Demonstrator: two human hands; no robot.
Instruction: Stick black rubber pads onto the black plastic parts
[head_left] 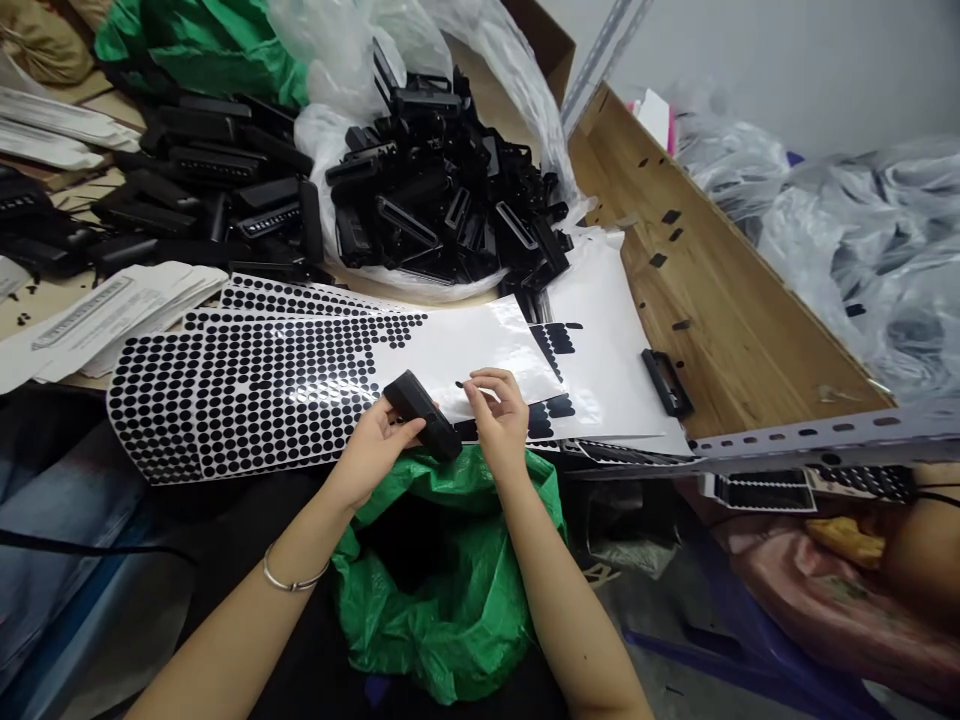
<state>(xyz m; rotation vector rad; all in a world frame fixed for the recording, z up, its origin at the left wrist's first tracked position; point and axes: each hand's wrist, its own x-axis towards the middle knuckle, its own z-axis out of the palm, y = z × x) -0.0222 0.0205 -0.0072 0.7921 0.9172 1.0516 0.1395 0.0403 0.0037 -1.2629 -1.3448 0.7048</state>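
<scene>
My left hand point(375, 445) is closed around one end of a black oblong plastic part point(424, 412), which it holds tilted above an open green sack point(450, 620). Just to the right, my right hand point(496, 415) pinches a small black round sticker point(460, 384) between thumb and forefinger. Beneath both hands lie white sheets point(480, 335) carrying rows of black round stickers point(277, 390). The right part of the top sheet is bare of dots. Another sheet with larger black stickers point(551, 410) lies partly under it.
Behind the sheets, many black plastic parts point(442, 200) heap on a clear plastic bag, with more black parts point(217, 170) to the left. Printed papers point(97, 315) lie at left. A wooden board edge point(750, 290) and a black frame point(666, 383) are right. Another person's arm point(930, 540) shows far right.
</scene>
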